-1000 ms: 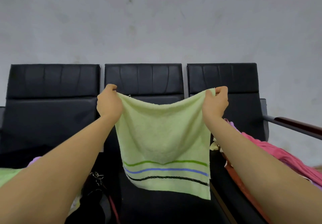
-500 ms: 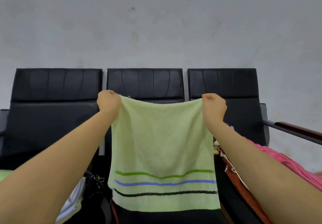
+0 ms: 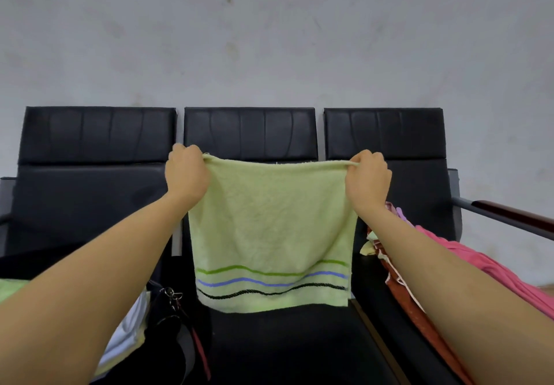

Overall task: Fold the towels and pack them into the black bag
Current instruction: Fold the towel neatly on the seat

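Observation:
A pale green towel with green, blue and black stripes near its lower edge hangs spread out in front of the middle seat. My left hand grips its top left corner and my right hand grips its top right corner, so the top edge is pulled nearly straight. The black bag lies low on the left, with a metal clasp and a red strap showing. Folded pale towels lie beside it under my left forearm.
A row of three black padded seats stands against a grey wall. On the right seat lie pink cloth and rust-red cloth. A wooden armrest juts out at the far right. The middle seat cushion lies below the towel.
My hands have moved further apart and pulled the towel's top edge taut. The sagging towel now hangs flat, its lower edge lifted a little above the seat.

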### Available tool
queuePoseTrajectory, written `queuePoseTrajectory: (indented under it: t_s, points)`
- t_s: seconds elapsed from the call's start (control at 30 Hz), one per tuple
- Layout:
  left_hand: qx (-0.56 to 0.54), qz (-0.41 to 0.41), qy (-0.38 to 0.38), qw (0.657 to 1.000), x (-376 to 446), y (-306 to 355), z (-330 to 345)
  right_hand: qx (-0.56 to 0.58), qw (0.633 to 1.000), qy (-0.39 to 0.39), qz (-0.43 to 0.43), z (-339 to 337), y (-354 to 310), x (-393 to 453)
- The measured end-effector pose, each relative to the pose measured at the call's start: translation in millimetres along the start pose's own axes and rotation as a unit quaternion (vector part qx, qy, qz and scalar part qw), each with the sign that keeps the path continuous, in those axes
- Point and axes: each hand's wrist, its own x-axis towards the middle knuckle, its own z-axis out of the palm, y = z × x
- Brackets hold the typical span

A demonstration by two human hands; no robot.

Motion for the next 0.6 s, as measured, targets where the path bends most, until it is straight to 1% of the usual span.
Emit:
queuePoseTrajectory:
  t_s: [0.07,0.1,0.23,0.4,0.6]
  points:
    - [0.041,-0.014,0.020,0.999,1.1,0.4,-1.3,-0.033,0.998,0.053,-0.017,1.7,-2.1,-0.2]
    - [0.064,-0.018,0.029,0.997,2.1,-0.2,-1.5,-0.042,0.997,0.063,-0.024,2.8,-3.1,-0.5]
    - [0.131,0.005,0.024,0.991,5.7,-5.7,-1.0,-0.063,0.997,0.016,-0.043,4.8,-4.3,-0.2]
    - [0.140,0.010,0.030,0.990,5.9,-11.1,1.9,-0.115,0.991,-0.017,-0.060,6.5,-1.1,-1.7]
    - [0.119,-0.005,0.013,0.993,0.3,-12.5,6.4,-0.065,0.997,-0.023,-0.044,6.0,2.1,-3.8]
